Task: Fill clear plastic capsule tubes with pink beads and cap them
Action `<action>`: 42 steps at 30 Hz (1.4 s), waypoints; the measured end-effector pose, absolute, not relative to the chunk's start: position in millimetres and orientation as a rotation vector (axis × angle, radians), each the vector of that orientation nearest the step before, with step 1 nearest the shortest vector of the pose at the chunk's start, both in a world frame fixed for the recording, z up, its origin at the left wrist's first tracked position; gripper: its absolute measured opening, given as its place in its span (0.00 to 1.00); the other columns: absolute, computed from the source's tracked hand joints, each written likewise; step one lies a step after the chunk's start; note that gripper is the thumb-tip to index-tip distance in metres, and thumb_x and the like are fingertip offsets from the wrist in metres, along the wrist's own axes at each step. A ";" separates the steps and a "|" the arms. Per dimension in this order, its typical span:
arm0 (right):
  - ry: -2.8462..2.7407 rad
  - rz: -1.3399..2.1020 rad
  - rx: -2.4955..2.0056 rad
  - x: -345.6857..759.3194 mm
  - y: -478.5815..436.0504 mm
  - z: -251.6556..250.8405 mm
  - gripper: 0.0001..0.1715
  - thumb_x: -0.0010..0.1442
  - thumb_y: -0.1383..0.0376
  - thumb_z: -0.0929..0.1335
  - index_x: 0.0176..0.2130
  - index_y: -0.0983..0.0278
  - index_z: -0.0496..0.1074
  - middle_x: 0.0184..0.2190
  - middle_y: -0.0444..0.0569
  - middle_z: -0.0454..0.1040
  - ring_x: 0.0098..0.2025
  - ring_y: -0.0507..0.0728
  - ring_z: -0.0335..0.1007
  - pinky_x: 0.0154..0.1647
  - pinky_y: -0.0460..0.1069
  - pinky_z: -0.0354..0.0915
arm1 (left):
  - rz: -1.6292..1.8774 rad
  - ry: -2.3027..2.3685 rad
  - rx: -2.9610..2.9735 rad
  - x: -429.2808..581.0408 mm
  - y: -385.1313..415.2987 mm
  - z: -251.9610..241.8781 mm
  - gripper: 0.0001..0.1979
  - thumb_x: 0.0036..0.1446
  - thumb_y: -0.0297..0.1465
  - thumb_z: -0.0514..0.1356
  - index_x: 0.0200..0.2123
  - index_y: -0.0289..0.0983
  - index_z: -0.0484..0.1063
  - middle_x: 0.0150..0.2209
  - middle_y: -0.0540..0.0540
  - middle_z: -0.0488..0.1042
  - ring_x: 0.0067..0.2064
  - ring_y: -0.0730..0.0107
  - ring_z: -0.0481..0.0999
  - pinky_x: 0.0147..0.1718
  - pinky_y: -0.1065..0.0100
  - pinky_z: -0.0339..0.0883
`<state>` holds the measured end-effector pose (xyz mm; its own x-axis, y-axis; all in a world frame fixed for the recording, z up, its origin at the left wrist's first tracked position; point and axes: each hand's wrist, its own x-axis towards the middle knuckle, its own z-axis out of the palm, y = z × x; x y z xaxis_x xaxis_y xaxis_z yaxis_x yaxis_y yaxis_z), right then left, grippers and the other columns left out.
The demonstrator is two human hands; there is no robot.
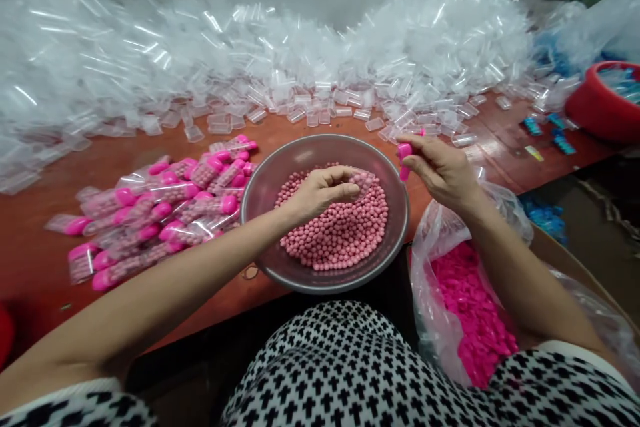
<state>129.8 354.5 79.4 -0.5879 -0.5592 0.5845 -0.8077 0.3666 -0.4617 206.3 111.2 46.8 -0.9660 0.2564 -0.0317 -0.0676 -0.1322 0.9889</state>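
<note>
A round metal bowl [270, 180] on the red table holds a heap of small pink beads [340, 233]. My left hand [320, 190] reaches into the bowl with its fingers curled around a clear tube [364, 180] that lies among the beads. My right hand [440, 170] hovers over the bowl's right rim, pinching a pink cap [404, 159] between thumb and fingers. To the left of the bowl lies a pile of filled tubes with pink caps [165, 210].
A big heap of empty clear tubes [280, 60] runs along the wall behind the bowl. A plastic bag of pink caps [475, 313] sits in a box at my right knee. A red basin [600, 107] stands at the far right.
</note>
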 end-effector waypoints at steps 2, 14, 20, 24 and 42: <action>-2.257 0.998 1.343 140.0 343.1 90.5 0.18 0.67 0.61 0.66 0.54 0.60 0.74 0.47 0.51 0.80 0.48 0.58 0.78 0.50 0.54 0.72 | 2.175 1.935 0.196 209.9 111.6 49.3 0.19 0.51 0.38 0.70 0.44 0.33 0.79 0.40 0.43 0.79 0.40 0.68 0.77 0.44 0.65 0.73; -2.208 0.715 1.535 167.3 303.2 77.9 0.16 0.69 0.63 0.64 0.55 0.64 0.70 0.42 0.53 0.80 0.43 0.57 0.79 0.44 0.51 0.74 | 2.087 2.525 0.498 230.2 102.4 47.5 0.12 0.59 0.36 0.63 0.41 0.35 0.81 0.36 0.47 0.82 0.39 0.65 0.81 0.41 0.69 0.73; -2.095 0.552 1.571 186.2 307.3 76.1 0.17 0.69 0.66 0.64 0.56 0.65 0.66 0.37 0.54 0.79 0.37 0.58 0.77 0.38 0.51 0.73 | 1.811 2.927 0.776 238.4 100.3 46.5 0.08 0.62 0.30 0.62 0.40 0.37 0.82 0.37 0.46 0.84 0.38 0.68 0.83 0.38 0.73 0.72; -2.156 0.470 1.561 192.0 310.9 71.6 0.17 0.69 0.66 0.64 0.56 0.66 0.67 0.34 0.53 0.78 0.36 0.59 0.75 0.38 0.52 0.72 | 1.646 3.062 0.896 238.9 101.4 41.4 0.09 0.63 0.30 0.61 0.41 0.36 0.81 0.36 0.44 0.84 0.36 0.68 0.83 0.36 0.72 0.72; -2.241 2.700 0.664 171.8 311.2 66.5 0.36 0.37 0.41 0.79 0.38 0.62 0.79 0.41 0.52 0.81 0.41 0.60 0.80 0.43 0.55 0.77 | 2.305 2.152 0.357 230.0 101.0 55.0 0.15 0.52 0.40 0.69 0.38 0.34 0.84 0.37 0.43 0.83 0.41 0.60 0.81 0.44 0.63 0.73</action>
<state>171.8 311.2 66.5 -0.8433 -0.5375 0.0074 0.0918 -0.1575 -0.9832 230.0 101.0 55.0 -0.9742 0.1293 0.1850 0.1757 -0.0803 0.9812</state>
